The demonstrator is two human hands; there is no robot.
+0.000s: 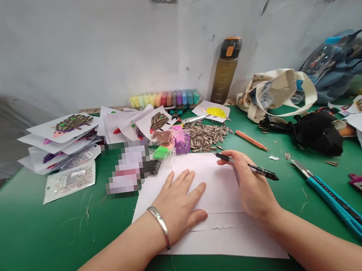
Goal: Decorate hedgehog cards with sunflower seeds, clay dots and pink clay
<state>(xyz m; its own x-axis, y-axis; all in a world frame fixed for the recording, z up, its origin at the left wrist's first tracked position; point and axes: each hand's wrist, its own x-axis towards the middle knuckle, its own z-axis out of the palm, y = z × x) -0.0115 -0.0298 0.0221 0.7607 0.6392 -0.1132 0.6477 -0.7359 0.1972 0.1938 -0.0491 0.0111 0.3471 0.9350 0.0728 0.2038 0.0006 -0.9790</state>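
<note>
White paper (214, 189) lies on the green table in front of me, with a torn-looking edge across its lower part. My left hand (179, 202), a silver bangle on its wrist, rests flat on the paper with fingers spread. Held in my right hand (252, 184) is a black pen (262, 172), its tip pointing to the upper left over the paper. Just beyond the paper are a heap of striped sunflower seeds (206, 135) and small packets of coloured clay (182, 142). No marks that I can make out show on the sheet.
A blue utility knife (340, 208) with its blade out lies right of my right arm, near an orange marker (251, 140). Stacked seed-hedgehog cards (72, 123) stand at left. A bottle (224, 72), a canvas bag (275, 92) and a black pouch (317, 133) sit behind.
</note>
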